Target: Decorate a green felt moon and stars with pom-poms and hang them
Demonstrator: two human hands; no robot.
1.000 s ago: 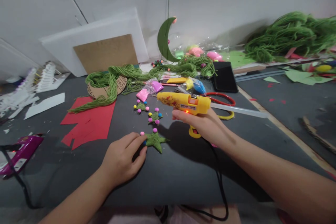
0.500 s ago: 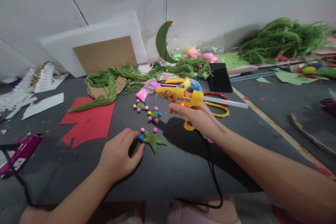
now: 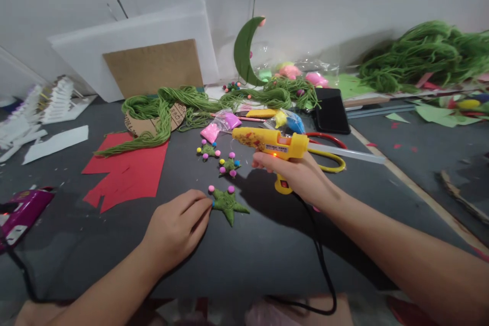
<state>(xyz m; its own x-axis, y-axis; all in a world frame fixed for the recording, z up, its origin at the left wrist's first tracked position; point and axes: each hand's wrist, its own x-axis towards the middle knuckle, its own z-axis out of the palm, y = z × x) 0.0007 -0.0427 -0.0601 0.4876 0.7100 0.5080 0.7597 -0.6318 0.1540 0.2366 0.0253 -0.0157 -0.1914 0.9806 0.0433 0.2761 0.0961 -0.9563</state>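
My left hand (image 3: 179, 224) rests on the dark table with its fingers pinched on a small blue ball (image 3: 213, 204), mostly hidden, at the left point of a green star (image 3: 228, 206). Two pink balls sit on the star's upper points; its lower points are bare. In my right hand (image 3: 298, 173) is a yellow glue gun (image 3: 273, 143), held above the table with its nozzle to the left. Its small orange light glows and a clear glue stick (image 3: 346, 153) sticks out of the back. Two smaller green stars (image 3: 229, 165) with coloured balls lie beyond the larger one.
Red paper (image 3: 132, 183) lies at left, partly under green yarn (image 3: 153, 107) wound on cardboard. Behind the glue gun are yellow-handled scissors (image 3: 336, 165) and a black phone (image 3: 331, 110). A purple power strip (image 3: 28, 211) sits far left. The glue gun's cord (image 3: 319, 249) hangs toward the table's front edge.
My left thumb and fingers have closed together over the blue ball, which now shows only a sliver. The glue gun stays raised in my right hand. The whole view has shifted slightly.
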